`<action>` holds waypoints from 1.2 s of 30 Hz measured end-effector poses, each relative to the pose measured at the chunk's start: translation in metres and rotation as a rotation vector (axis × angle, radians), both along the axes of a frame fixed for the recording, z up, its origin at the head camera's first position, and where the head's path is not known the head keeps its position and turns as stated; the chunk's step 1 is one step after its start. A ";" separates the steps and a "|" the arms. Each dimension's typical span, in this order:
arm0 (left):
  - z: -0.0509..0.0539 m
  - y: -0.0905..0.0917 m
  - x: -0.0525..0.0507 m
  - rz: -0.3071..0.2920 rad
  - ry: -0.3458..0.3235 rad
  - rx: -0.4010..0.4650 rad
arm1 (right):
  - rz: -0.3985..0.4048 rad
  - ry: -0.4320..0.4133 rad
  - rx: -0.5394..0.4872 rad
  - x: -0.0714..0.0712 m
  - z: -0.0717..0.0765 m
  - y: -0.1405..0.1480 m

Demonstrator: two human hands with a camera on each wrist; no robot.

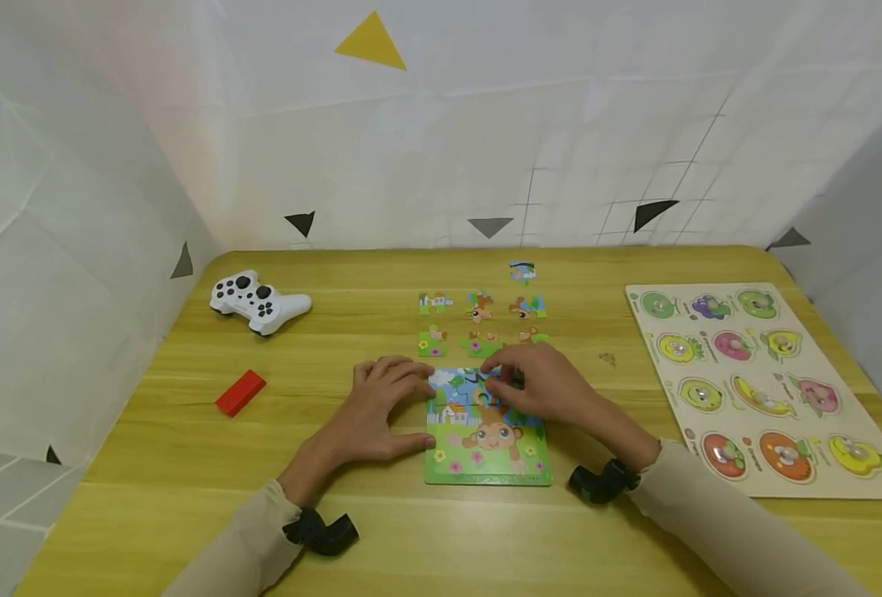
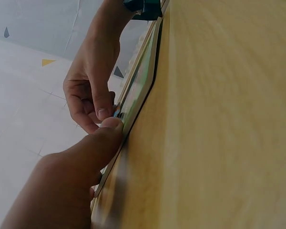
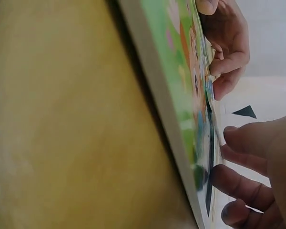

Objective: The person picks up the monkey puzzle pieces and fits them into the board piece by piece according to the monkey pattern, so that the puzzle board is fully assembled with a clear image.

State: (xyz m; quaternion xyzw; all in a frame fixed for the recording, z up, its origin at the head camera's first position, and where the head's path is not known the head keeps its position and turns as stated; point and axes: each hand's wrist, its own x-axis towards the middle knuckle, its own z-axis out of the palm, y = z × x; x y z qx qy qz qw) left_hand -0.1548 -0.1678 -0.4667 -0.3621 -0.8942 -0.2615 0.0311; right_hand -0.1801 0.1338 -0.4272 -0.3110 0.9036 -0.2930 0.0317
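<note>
A small jigsaw board (image 1: 488, 464) with a monkey picture lies flat on the table. My left hand (image 1: 381, 406) rests at its left edge, fingers and thumb spread apart and touching the rim. Over the board's upper part, my right hand (image 1: 541, 381) pinches a small puzzle piece between thumb and forefinger. A bit of blue on that puzzle piece (image 2: 117, 113) shows in the left wrist view; the fingers hide most of it. Just beyond the board lie several loose jigsaw pieces (image 1: 480, 308), in rows, with one piece (image 1: 522, 271) farther back.
A white game controller (image 1: 258, 302) lies at the back left, with a red block (image 1: 240, 393) nearer. On the right is a large wooden fruit puzzle board (image 1: 661, 352) with knobbed pieces. A pale patterned sheet (image 1: 426, 149) hangs behind the table (image 1: 381, 531).
</note>
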 end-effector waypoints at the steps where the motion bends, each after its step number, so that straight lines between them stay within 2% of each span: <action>1: 0.000 0.000 0.000 0.000 0.000 0.002 | -0.003 0.018 0.012 0.000 0.000 0.000; 5: 0.002 0.001 0.000 0.003 -0.004 0.005 | 0.006 0.089 0.038 -0.001 0.001 0.001; 11: 0.004 0.002 -0.001 0.006 -0.009 0.006 | 0.141 0.114 0.049 -0.005 0.001 0.002; 14: 0.005 0.002 -0.001 0.008 -0.015 0.001 | 0.173 0.127 0.073 -0.006 0.001 0.003; 22: 0.007 0.002 -0.001 0.009 -0.023 -0.002 | 0.177 0.137 0.104 -0.007 0.000 0.002; 32: 0.004 0.001 0.000 0.013 -0.016 -0.010 | 0.178 0.137 0.077 -0.007 -0.004 0.001; 36: 0.002 0.001 0.001 0.009 -0.014 -0.012 | 0.177 0.109 0.052 -0.006 -0.005 0.001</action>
